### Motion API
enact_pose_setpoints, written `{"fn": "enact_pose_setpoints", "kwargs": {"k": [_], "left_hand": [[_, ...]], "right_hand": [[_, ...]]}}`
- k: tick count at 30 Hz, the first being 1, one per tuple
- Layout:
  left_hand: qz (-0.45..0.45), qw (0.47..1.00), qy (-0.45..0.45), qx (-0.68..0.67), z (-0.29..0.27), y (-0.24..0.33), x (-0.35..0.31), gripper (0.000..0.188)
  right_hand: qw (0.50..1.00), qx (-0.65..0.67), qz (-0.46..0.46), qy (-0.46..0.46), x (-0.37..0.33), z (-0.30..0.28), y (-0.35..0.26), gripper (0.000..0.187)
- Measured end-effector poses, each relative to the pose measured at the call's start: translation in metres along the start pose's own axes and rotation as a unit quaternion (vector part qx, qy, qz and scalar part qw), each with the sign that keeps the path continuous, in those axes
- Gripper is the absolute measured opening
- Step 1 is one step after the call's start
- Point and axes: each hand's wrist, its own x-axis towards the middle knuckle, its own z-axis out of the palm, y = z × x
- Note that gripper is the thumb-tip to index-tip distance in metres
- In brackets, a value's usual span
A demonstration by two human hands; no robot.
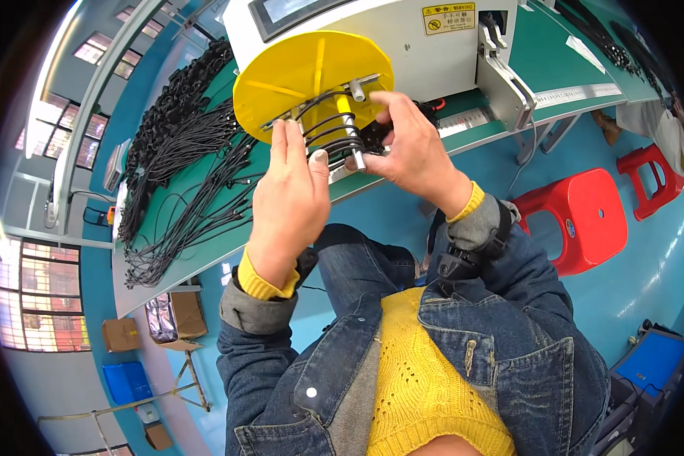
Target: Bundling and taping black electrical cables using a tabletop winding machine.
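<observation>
Left hand: the bare left hand (290, 197) has straight fingers raised together and its thumb apart, beside the coil's left side.
Right hand: the bare right hand (416, 152) curves around the coil's right side, thumb near the post tip; whether it grips the cable cannot be told.
Coil: thin black cable loops (333, 144) wrap around a silver metal post (359, 161), between the hands.
Winder: behind the coil stands a round yellow disc (281, 83), mounted on a boxy white machine (425, 64).
Surface: left of the disc, a green surface (205, 247) carries heaped black cable bundles (182, 140).
Floor: two red plastic stools (596, 220) stand at right.
</observation>
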Motion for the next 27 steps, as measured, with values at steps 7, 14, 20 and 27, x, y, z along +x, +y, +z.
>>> {"fn": "enact_pose_setpoints", "kwargs": {"k": [7, 14, 20, 27], "left_hand": [[0.054, 0.984, -0.052, -0.159, 0.004, -0.02, 0.009, 0.053], [0.055, 0.978, -0.015, -0.202, 0.007, -0.014, 0.011, 0.042], [0.083, 0.979, 0.001, -0.186, 0.007, -0.003, 0.009, 0.023], [0.079, 0.989, -0.016, -0.126, 0.005, -0.003, 0.007, 0.02]], "right_hand": [[0.983, 0.135, 0.056, -0.111, 0.007, 0.006, 0.01, 0.086], [0.981, 0.176, 0.046, -0.069, -0.014, 0.023, 0.002, 0.072], [0.995, 0.1, 0.012, 0.019, -0.017, 0.03, -0.016, 0.054], [0.995, 0.045, 0.071, -0.044, -0.007, 0.024, -0.026, 0.033]]}}
